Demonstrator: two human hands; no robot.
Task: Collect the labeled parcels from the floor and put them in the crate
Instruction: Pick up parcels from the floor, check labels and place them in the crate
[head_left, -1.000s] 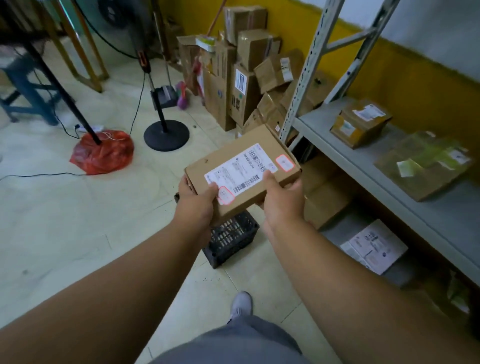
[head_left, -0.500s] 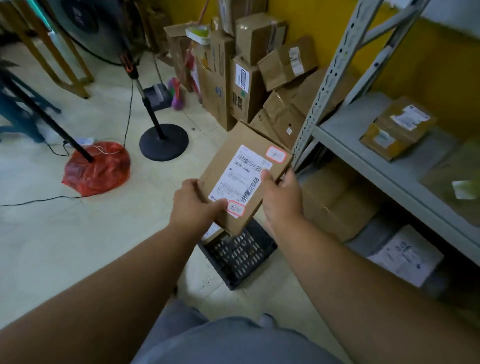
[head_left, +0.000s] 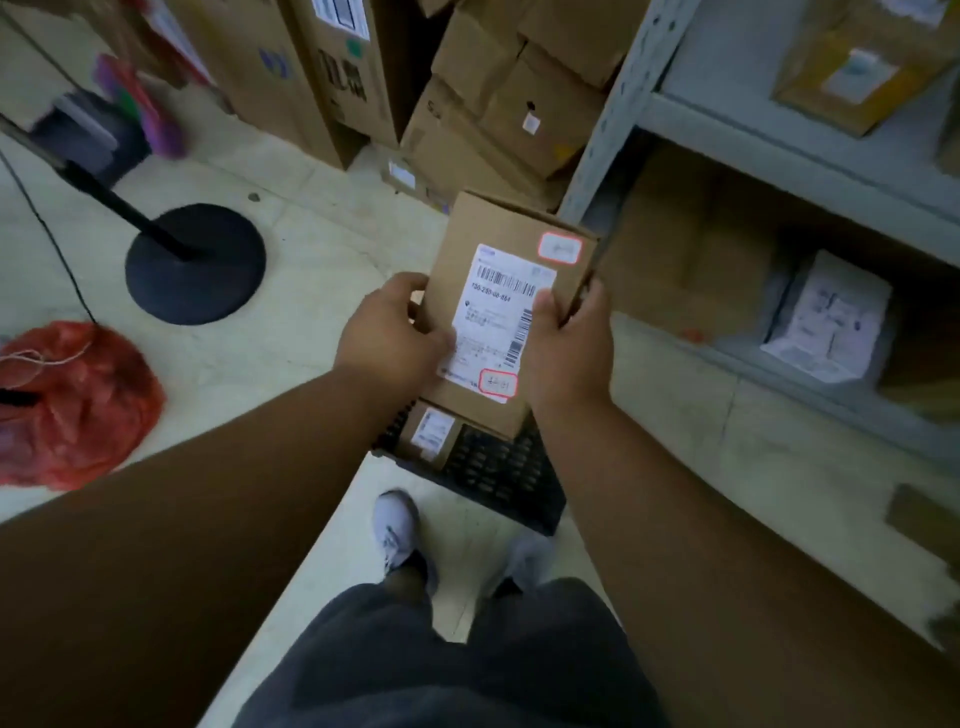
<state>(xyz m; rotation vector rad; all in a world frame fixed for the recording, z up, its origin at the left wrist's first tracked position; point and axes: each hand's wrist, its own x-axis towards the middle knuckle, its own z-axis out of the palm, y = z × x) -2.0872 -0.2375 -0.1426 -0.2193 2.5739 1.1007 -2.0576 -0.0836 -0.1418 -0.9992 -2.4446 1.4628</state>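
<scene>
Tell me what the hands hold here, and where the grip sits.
Both hold one labeled parcel: left hand on its left edge, right hand on its right edge, above the crate.

- Your held parcel (head_left: 506, 312) and forearms cover most of the black crate (head_left: 498, 478) at centre frame.
- The small box (head_left: 431, 434) inside it shows only partly.
- Label print on the blurred shelf parcels (head_left: 826, 322), right of frame, is unreadable.

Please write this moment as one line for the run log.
phase: carry | left hand and right hand: grip labeled parcel | parcel above black crate | crate holds another parcel
</scene>
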